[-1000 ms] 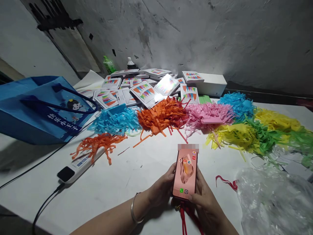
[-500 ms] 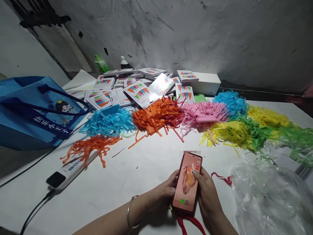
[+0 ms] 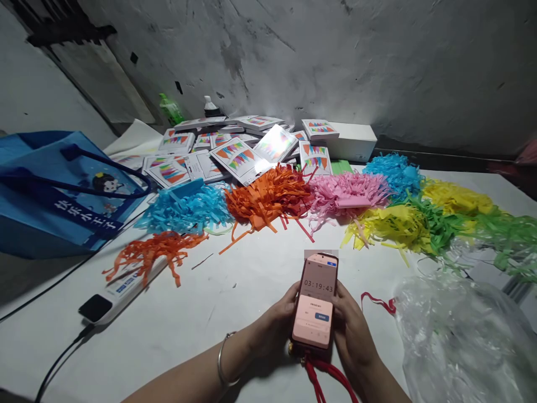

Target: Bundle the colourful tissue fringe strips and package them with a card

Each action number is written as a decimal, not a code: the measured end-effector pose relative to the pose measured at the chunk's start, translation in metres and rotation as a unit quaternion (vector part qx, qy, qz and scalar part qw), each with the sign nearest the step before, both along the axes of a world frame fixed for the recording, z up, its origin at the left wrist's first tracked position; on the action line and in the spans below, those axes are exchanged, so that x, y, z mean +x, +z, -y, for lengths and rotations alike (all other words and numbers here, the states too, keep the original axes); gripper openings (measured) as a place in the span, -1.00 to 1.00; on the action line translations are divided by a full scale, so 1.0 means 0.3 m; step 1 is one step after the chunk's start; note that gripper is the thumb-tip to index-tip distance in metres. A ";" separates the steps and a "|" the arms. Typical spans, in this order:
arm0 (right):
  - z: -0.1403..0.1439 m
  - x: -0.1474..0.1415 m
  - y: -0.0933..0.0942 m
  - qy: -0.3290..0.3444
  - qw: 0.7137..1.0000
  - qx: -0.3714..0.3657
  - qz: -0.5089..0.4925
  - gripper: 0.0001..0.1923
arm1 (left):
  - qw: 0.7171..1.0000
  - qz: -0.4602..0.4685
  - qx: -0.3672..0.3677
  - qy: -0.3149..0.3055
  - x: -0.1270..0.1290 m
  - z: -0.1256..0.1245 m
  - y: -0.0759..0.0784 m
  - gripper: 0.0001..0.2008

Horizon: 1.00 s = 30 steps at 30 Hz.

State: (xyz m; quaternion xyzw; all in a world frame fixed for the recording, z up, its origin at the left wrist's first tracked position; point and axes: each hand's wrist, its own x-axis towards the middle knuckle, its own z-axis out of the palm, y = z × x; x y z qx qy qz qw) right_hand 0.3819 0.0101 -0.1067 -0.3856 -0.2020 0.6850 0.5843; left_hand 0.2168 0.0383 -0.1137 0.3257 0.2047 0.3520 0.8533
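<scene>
We held a phone (image 3: 316, 305) between both hands, low and near the middle of the white table (image 3: 235, 296); our left hand (image 3: 274, 327) gripped its left edge, fingers curled behind, while our right hand (image 3: 354, 336) clasped the right edge — a timer showed on the screen; a red strap (image 3: 331, 380) hung from its near end. A bangle (image 3: 223, 361) sat on the left wrist. Farther off lay heaps of cut paper — orange strips (image 3: 268, 198), blue strips (image 3: 184, 207), pink strips (image 3: 348, 190), yellow strips (image 3: 394, 224); beyond them, a pile of printed packets (image 3: 235, 151) against the wall; a blue bag (image 3: 59, 190) stood at the left, and a clear plastic bag (image 3: 461, 341) lay at the near right.
</scene>
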 end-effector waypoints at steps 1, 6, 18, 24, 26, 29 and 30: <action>0.002 -0.002 0.006 0.023 1.000 0.004 -0.021 -0.45 | 1.000 0.000 0.002 0.011 -0.001 -0.003 -0.001 -0.32; 0.011 -0.005 0.013 0.075 0.993 0.024 -0.085 -0.02 | 0.999 0.038 0.010 0.035 -0.010 -0.015 -0.013 -0.39; 0.017 -0.005 -0.006 0.089 0.992 0.036 -0.079 0.00 | 0.998 0.030 0.016 0.058 -0.001 -0.015 0.020 -0.35; 0.016 -0.001 0.025 0.101 0.991 0.032 -0.083 -0.01 | 0.998 0.019 0.015 0.049 -0.004 -0.017 -0.013 -0.36; 0.017 -0.001 0.026 0.106 0.990 0.032 -0.085 0.02 | 0.999 0.009 0.008 0.051 -0.004 -0.017 -0.016 -0.37; 0.019 -0.001 0.023 0.101 0.991 0.024 -0.085 0.05 | 0.999 -0.010 -0.001 0.053 -0.002 -0.017 -0.005 -0.37; 0.020 -0.001 0.021 0.096 0.991 0.022 -0.085 0.05 | 0.998 -0.018 -0.002 0.054 -0.001 -0.017 0.000 -0.37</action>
